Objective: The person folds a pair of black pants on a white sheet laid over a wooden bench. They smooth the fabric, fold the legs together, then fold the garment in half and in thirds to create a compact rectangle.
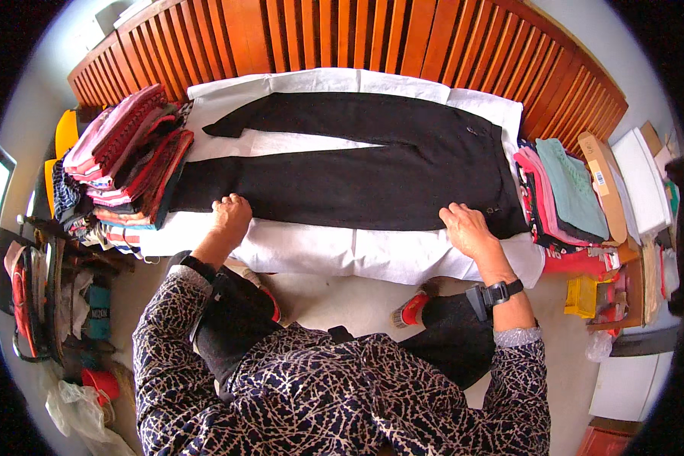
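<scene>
Black trousers (342,182) lie spread on a white cloth (308,251), the waist at the right and the legs pointing left, with a gap between the legs. My left hand (232,214) is on the near edge of the nearer leg, towards its lower end, fingers curled over the fabric. Nearer the waist, my right hand (464,225) touches the same edge with its fingertips bunched. Whether either hand pinches the fabric cannot be told. The end of the nearer leg reaches a stack of folded clothes (131,154) at the left.
Folded garments (570,188) and a long cardboard piece (604,182) lie at the right end. Behind the cloth rises a slatted wooden backrest (347,34). A yellow basket (580,296) is low at the right, a red bucket (101,385) at the lower left.
</scene>
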Tool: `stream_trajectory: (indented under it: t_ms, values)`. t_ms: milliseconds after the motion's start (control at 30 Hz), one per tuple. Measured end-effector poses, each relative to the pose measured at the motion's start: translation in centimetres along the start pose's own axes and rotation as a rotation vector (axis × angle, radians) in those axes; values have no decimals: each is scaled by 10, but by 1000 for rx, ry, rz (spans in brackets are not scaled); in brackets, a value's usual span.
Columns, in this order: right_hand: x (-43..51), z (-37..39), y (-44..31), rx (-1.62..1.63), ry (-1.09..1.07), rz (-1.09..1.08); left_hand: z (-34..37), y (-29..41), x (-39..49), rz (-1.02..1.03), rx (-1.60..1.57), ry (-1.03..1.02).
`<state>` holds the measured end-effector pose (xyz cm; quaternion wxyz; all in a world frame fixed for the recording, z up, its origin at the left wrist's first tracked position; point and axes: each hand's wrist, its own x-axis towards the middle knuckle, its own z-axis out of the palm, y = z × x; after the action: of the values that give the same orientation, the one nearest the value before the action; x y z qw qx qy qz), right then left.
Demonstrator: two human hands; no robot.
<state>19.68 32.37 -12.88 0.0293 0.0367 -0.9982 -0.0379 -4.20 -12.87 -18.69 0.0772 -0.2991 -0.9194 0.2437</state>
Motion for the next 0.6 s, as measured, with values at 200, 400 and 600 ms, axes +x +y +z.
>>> stream_trajectory:
  t_ms: [200, 400, 600]
  values:
    - [-7, -10, 0, 38, -127, 28, -5, -3, -22, 47, -13, -53]
    - [-12, -6, 8, -95, -194, 131, 6, -21, -18, -100, 38, -150]
    - [-17, 5, 29, -152, -208, 247, 4, -65, -12, -237, 35, -322]
